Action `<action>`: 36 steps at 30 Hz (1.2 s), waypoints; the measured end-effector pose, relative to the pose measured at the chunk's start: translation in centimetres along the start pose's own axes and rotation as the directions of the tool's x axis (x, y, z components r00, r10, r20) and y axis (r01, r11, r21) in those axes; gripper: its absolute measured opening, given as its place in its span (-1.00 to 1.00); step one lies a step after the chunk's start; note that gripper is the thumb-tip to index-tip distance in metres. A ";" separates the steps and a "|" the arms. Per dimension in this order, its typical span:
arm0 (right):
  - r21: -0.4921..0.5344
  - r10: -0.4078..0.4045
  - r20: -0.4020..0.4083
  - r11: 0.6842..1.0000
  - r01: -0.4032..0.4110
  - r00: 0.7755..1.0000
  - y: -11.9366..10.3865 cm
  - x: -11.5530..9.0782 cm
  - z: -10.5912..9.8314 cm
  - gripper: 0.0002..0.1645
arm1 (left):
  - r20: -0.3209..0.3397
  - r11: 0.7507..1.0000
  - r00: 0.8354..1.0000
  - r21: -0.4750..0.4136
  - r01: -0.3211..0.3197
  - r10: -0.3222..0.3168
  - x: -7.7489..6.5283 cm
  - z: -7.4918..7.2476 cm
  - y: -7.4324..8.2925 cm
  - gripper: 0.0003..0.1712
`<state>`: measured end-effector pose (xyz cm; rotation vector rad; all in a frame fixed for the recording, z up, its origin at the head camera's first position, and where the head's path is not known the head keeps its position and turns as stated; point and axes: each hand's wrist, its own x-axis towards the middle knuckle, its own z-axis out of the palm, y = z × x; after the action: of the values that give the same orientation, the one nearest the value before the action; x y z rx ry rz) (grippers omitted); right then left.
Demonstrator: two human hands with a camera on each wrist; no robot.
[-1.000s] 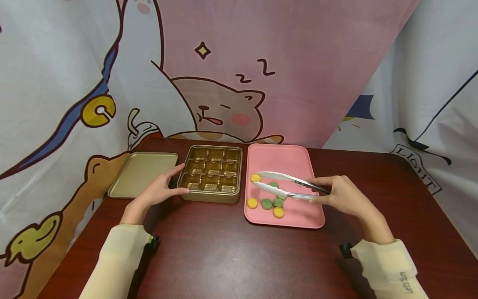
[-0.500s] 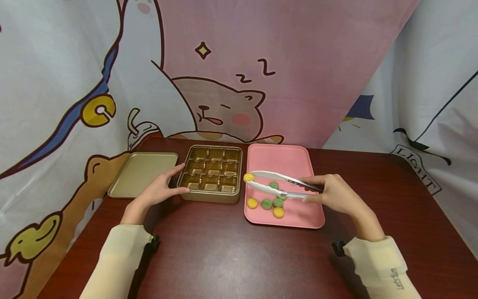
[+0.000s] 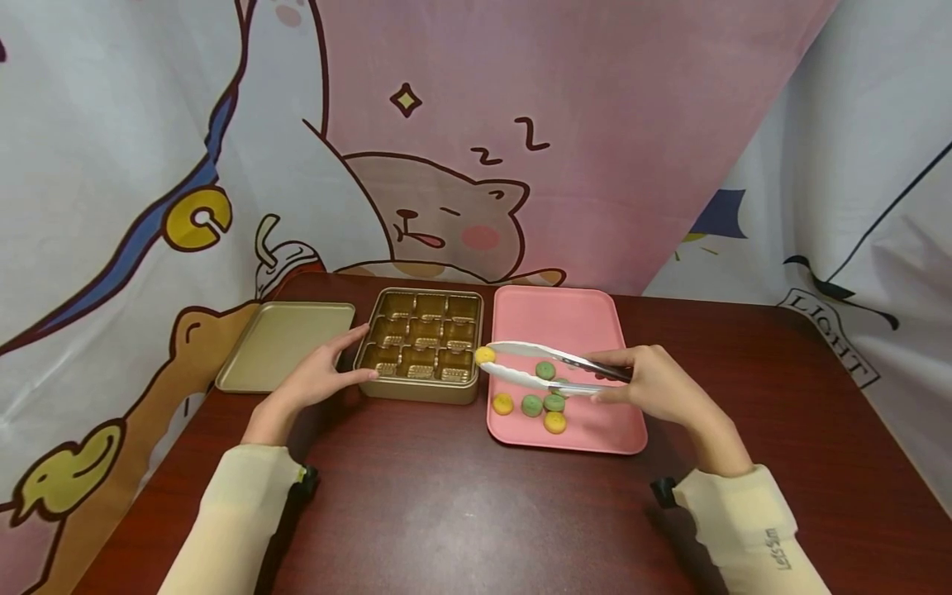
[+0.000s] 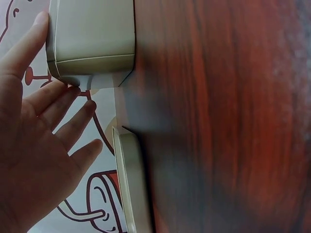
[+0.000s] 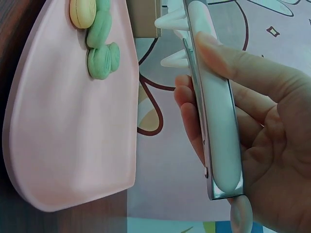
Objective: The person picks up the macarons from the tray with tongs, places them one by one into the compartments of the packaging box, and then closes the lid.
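Observation:
My right hand [image 3: 658,384] grips a pair of tongs [image 3: 530,349], thumb on one arm and fingers on the other in the right wrist view. Between the tongs' pale tips is a yellow macaron [image 3: 485,355], held above the gap between the pink tray [image 3: 554,310] and a gold box [image 3: 420,392]. A clear insert of small compartments fills the box; no macaron shows in them. My left hand [image 3: 316,382] steadies the box's left side, its thumb at the front corner and the other fingers extended. The left wrist view shows a fingertip against the box wall [image 4: 95,34].
Green macarons [image 3: 531,406] and yellow macarons [image 3: 554,422] lie on the tray's near half. A flat gold lid [image 3: 286,347] rests left of the box, behind my left hand. Printed cloth [image 3: 595,182] hangs along the back edge of the dark wooden table [image 3: 446,504].
My right hand has carried the tongs and the yellow macaron leftward, from over the tray to beside the box's right edge. The left hand and the box have stayed in place.

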<state>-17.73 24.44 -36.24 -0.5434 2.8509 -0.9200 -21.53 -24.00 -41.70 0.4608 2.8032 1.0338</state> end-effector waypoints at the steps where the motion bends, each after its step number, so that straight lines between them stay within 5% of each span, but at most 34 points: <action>1: 0.002 -0.001 0.002 1.000 0.001 1.000 -0.1 0.1 0.1 -0.37 | 0.000 1.000 1.000 -0.004 -0.001 0.001 0.0 0.0 0.0 0.02; 36: 0.013 -0.079 0.041 0.997 0.078 0.996 -1.3 1.7 1.5 -0.40 | 0.009 1.000 1.000 -0.003 -0.009 0.009 0.2 -0.2 0.0 0.02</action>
<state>-18.66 22.02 -36.65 -0.6693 2.8040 -0.9256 -21.71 -24.03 -41.58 0.4775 2.7942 1.0344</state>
